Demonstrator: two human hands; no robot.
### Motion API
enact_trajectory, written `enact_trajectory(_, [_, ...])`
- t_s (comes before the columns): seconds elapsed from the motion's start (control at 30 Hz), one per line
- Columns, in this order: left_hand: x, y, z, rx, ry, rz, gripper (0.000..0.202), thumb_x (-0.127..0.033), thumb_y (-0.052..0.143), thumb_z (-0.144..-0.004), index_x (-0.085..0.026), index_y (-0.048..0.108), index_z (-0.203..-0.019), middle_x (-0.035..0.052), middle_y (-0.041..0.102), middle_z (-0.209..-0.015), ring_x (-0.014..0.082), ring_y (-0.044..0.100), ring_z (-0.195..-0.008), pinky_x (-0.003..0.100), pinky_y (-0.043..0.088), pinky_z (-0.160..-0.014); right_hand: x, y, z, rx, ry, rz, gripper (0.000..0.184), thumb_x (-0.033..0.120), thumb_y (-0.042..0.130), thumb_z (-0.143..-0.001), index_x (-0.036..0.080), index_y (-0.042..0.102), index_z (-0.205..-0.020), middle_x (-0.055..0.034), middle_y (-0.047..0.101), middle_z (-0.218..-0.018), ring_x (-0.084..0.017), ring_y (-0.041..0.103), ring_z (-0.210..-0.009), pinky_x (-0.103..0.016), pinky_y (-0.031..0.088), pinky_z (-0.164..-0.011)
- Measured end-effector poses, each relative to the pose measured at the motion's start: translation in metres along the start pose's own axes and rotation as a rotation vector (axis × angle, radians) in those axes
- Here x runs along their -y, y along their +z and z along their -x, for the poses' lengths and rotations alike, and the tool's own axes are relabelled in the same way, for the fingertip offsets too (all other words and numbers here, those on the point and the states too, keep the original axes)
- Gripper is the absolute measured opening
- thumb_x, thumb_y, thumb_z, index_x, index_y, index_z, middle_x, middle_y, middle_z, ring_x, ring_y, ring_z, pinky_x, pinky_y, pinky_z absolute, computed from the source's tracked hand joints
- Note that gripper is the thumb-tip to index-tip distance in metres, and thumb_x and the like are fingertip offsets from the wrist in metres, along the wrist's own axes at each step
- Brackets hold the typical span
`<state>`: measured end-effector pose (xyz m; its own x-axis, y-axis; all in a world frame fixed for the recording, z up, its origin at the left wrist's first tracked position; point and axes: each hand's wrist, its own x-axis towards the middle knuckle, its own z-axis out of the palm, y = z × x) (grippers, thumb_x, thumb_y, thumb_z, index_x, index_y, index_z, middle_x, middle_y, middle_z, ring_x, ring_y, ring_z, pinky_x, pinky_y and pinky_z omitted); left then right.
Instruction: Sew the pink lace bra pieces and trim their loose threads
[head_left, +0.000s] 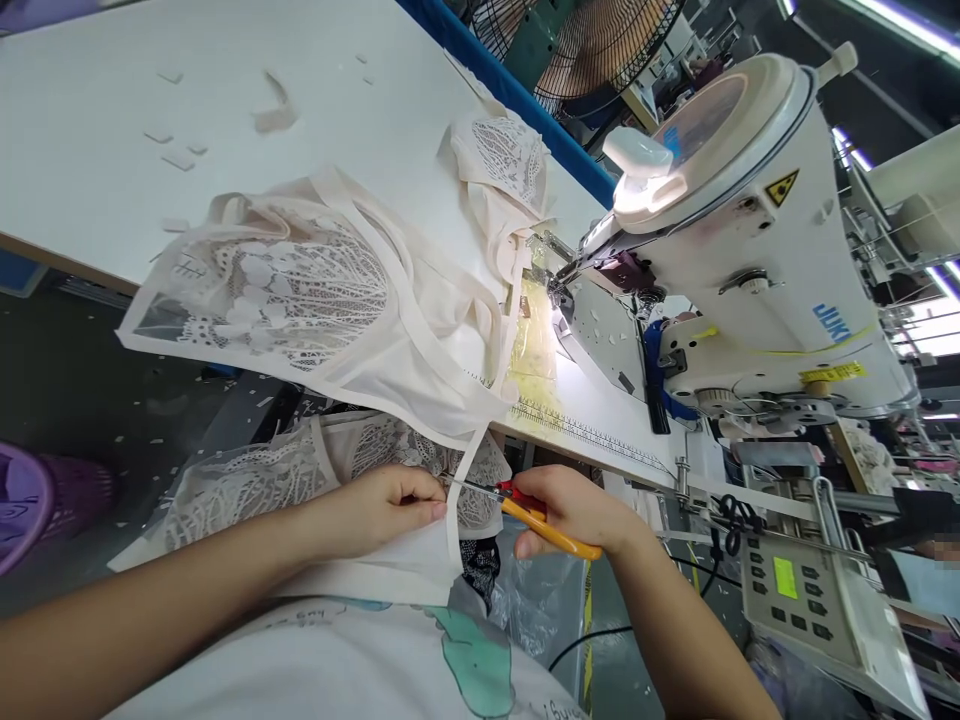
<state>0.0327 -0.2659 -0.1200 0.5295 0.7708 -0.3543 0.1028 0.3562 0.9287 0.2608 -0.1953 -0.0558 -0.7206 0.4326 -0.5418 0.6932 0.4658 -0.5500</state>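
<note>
My right hand (562,505) is closed around orange-handled scissors (551,530), whose blades point left and meet a cream strap (463,470). With its fingers pinched, my left hand (386,510) grips the edge of a cream lace bra (390,555) in my lap, close to the blade tips. The strap runs from there up to another cream lace bra (300,290) lying over the table edge. Farther back, a lace cup (506,160) lies beside the sewing machine's needle area. Whether the blades are apart is too small to tell.
A white sewing machine (750,230) with its lamp lit stands at the right, its control panel (795,580) below. A ruler strip (585,432) lines the edge of the white table (97,90), where small scraps lie. A fan (585,50) is behind; a purple basket (52,500) stands at left.
</note>
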Motion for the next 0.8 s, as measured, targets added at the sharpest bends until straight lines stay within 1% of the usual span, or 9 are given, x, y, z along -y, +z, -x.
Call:
enact_trajectory(0.13, [-0.005, -0.003, 0.002, -0.014, 0.043, -0.092, 0.032, -0.045, 0.047, -0.074, -0.017, 0.058, -0.063, -0.0007, 0.052, -0.066, 0.0154, 0.050, -0.067, 0.023, 0.041, -0.064, -0.007, 0.005, 0.002, -0.053, 0.027, -0.127, 0.062, 0.075, 0.060, -0.061, 0.021, 0.031, -0.052, 0.0071, 0.024, -0.050, -0.008, 0.018, -0.049, -0.022, 0.015, -0.042])
enact_trajectory(0.2, [-0.007, -0.004, 0.004, -0.020, 0.090, -0.137, 0.032, -0.043, 0.046, -0.077, -0.017, 0.058, -0.063, -0.0007, 0.050, -0.067, 0.0151, 0.050, -0.068, 0.022, 0.041, -0.065, -0.009, 0.011, 0.002, -0.144, 0.029, -0.258, 0.062, 0.071, 0.066, -0.059, 0.021, 0.030, -0.051, 0.0073, 0.023, -0.051, -0.008, 0.018, -0.050, -0.022, 0.016, -0.042])
enact_trajectory(0.27, [-0.008, -0.003, 0.006, -0.018, 0.159, -0.179, 0.032, -0.039, 0.043, -0.081, -0.017, 0.060, -0.065, 0.0004, 0.049, -0.072, 0.0150, 0.051, -0.071, 0.022, 0.042, -0.067, -0.009, 0.020, 0.000, -0.250, 0.003, -0.417, 0.059, 0.068, 0.068, -0.060, 0.020, 0.033, -0.054, 0.0064, 0.029, -0.054, -0.008, 0.025, -0.051, -0.021, 0.023, -0.043])
enact_trajectory(0.33, [-0.008, -0.001, 0.007, -0.018, 0.239, -0.249, 0.032, -0.035, 0.040, -0.085, -0.017, 0.061, -0.067, 0.0016, 0.049, -0.077, 0.0140, 0.051, -0.070, 0.022, 0.042, -0.066, -0.005, 0.031, -0.005, -0.330, -0.023, -0.547, 0.052, 0.065, 0.065, -0.065, 0.020, 0.040, -0.062, 0.0036, 0.041, -0.061, -0.011, 0.038, -0.056, -0.022, 0.034, -0.049])
enact_trajectory(0.43, [-0.009, 0.003, 0.009, -0.043, 0.329, -0.405, 0.032, -0.030, 0.039, -0.088, -0.018, 0.061, -0.067, 0.0021, 0.048, -0.082, 0.0118, 0.050, -0.067, 0.021, 0.039, -0.062, 0.004, 0.051, -0.017, -0.338, -0.087, -0.727, 0.038, 0.053, 0.066, -0.070, 0.020, 0.046, -0.074, 0.0002, 0.053, -0.073, -0.013, 0.050, -0.067, -0.025, 0.043, -0.059])
enact_trajectory(0.5, [-0.010, 0.006, 0.009, -0.071, 0.354, -0.501, 0.032, -0.027, 0.038, -0.089, -0.018, 0.061, -0.068, 0.0023, 0.048, -0.084, 0.0119, 0.049, -0.068, 0.022, 0.038, -0.063, 0.010, 0.066, -0.024, -0.308, -0.133, -0.840, 0.031, 0.040, 0.070, -0.067, 0.020, 0.047, -0.074, 0.0023, 0.052, -0.071, -0.012, 0.048, -0.064, -0.023, 0.043, -0.058])
enact_trajectory(0.57, [-0.012, 0.009, 0.010, -0.092, 0.356, -0.561, 0.032, -0.025, 0.038, -0.088, -0.019, 0.064, -0.071, 0.0027, 0.049, -0.084, 0.0129, 0.050, -0.071, 0.023, 0.039, -0.065, 0.014, 0.079, -0.031, -0.302, -0.135, -0.897, 0.029, 0.034, 0.071, -0.062, 0.020, 0.047, -0.072, 0.0050, 0.048, -0.065, -0.010, 0.043, -0.058, -0.021, 0.041, -0.055])
enact_trajectory(0.67, [-0.015, 0.010, 0.012, -0.094, 0.346, -0.540, 0.031, -0.023, 0.039, -0.088, -0.020, 0.067, -0.075, 0.0039, 0.051, -0.087, 0.0143, 0.051, -0.076, 0.024, 0.041, -0.069, 0.019, 0.092, -0.036, -0.368, -0.102, -0.941, 0.029, 0.036, 0.069, -0.061, 0.020, 0.046, -0.069, 0.0060, 0.040, -0.062, -0.009, 0.038, -0.056, -0.021, 0.037, -0.052])
enact_trajectory(0.8, [-0.013, 0.008, 0.014, -0.158, 0.279, -0.355, 0.027, -0.026, 0.043, -0.086, -0.021, 0.068, -0.077, 0.0066, 0.052, -0.117, 0.0194, 0.053, -0.098, 0.029, 0.044, -0.087, 0.022, 0.094, -0.032, -0.505, -0.044, -0.998, 0.031, 0.042, 0.066, -0.067, 0.020, 0.043, -0.068, 0.0061, 0.038, -0.061, -0.008, 0.032, -0.054, -0.019, 0.031, -0.048])
